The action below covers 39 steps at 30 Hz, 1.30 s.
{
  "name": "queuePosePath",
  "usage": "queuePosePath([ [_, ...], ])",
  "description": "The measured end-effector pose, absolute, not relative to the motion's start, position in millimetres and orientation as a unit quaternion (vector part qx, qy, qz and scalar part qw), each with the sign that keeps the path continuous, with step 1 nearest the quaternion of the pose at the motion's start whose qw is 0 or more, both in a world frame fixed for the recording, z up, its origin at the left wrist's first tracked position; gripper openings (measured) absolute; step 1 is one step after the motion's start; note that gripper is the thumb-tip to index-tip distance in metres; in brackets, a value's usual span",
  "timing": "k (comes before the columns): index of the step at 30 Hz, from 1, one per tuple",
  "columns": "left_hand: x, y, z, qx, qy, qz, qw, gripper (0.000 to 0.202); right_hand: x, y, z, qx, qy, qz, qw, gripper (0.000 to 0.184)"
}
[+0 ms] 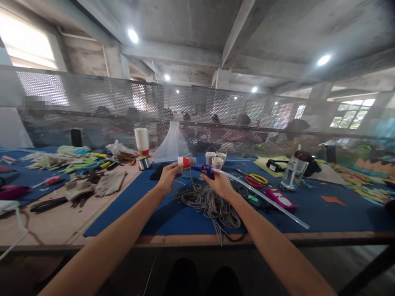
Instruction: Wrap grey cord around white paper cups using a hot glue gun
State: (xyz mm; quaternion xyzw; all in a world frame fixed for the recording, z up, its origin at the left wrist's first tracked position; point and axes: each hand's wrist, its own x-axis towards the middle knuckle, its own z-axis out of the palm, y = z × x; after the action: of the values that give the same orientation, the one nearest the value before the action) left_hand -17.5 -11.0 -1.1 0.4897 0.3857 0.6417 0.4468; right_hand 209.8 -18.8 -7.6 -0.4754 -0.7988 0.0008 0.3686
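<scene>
Stretches both bare arms forward, sleeveless to edge of view: left forearm (123, 226) from lower left, right forearm (265, 234) from lower right, converging toward centre. Holds bare left hand (168, 174) raised, wrist roughly straight, fingers curled closed in fingertip grip. Sets bare right hand (219, 183) near it, slightly lower, back toward camera, fingers wrapped closed in fist-like grip. Leaves small gap between hands.
</scene>
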Motion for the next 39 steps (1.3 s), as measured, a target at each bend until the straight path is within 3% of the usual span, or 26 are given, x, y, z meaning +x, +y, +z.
queuePosePath([
  [11,-18,-10,-1,0.484,0.383,0.644,0.452,0.044,210,-19,-7,-0.474,-0.795,0.024,0.377,0.046],
  [18,-16,-10,0,0.466,0.394,0.646,0.458,0.048,211,-20,0,-0.431,-0.779,0.122,0.44,0.04],
  [26,-17,-10,-2,0.449,0.393,0.638,0.487,0.045,217,-19,5,-0.45,-0.732,0.22,0.461,0.051],
  [31,-19,-4,-6,0.422,0.379,0.651,0.504,0.037,224,-6,2,-0.497,-0.707,0.159,0.477,0.05],
  [35,-19,-2,-6,0.409,0.381,0.665,0.495,0.034,230,7,-5,-0.575,-0.69,0.073,0.433,0.054],
  [39,-19,-3,-5,0.404,0.386,0.671,0.488,0.036,232,16,-11,-0.627,-0.688,0.061,0.361,0.05],
])
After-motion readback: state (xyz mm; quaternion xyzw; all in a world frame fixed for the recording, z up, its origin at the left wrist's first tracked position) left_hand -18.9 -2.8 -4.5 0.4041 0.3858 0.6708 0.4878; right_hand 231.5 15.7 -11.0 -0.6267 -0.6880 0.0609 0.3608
